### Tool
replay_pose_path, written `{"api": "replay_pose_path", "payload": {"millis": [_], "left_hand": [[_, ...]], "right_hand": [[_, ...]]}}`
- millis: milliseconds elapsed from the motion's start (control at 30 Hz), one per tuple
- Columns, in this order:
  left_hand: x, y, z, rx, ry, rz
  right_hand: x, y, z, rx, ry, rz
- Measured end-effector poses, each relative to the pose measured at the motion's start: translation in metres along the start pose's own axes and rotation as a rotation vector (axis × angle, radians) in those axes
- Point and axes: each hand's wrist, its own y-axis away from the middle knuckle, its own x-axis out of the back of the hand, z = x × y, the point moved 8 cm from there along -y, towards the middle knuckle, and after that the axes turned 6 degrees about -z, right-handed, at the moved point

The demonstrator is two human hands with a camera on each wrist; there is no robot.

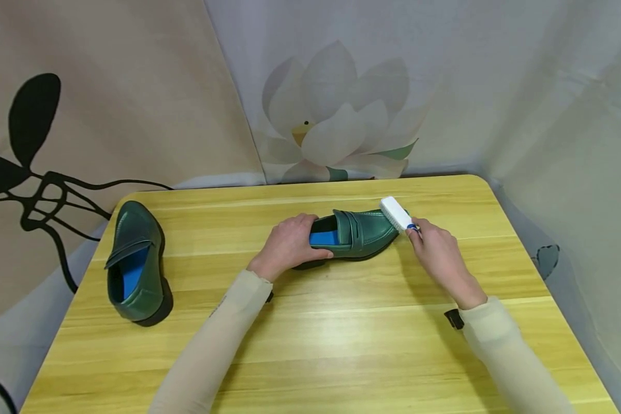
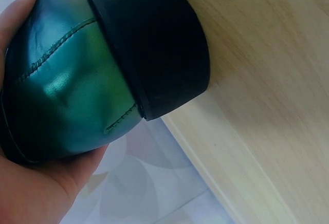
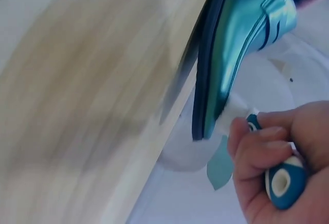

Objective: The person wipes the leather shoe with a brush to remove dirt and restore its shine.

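Note:
A green loafer (image 1: 370,233) with a blue insole lies on its length across the table, toe to the right. My left hand (image 1: 288,244) grips it round the heel; the left wrist view shows the dark heel block (image 2: 159,44) and stitched green back (image 2: 72,90) between thumb and fingers. In my right hand (image 1: 441,253) is a white brush (image 1: 395,213) with a blue-and-white handle (image 3: 288,183), fingers curled round it. The bristles touch the loafer's toe. A second green loafer (image 1: 140,264) stands apart at the left, toe pointing away.
The wooden table (image 1: 331,345) has rounded far corners. Behind it hangs a pale curtain (image 1: 445,86) printed with a large flower, and dark plant shapes (image 1: 33,121) show at the left.

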Motion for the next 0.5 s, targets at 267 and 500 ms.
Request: {"api": "replay_pose_path", "payload": {"millis": [267, 500], "left_hand": [[0.001, 0.0, 0.0, -0.002, 0.008, 0.005], [0.001, 0.0, 0.0, -0.003, 0.016, 0.011]], "right_hand": [[-0.012, 0.003, -0.018, 0.032, -0.009, -0.023], [-0.024, 0.01, -0.036, 0.064, -0.059, -0.066]]}}
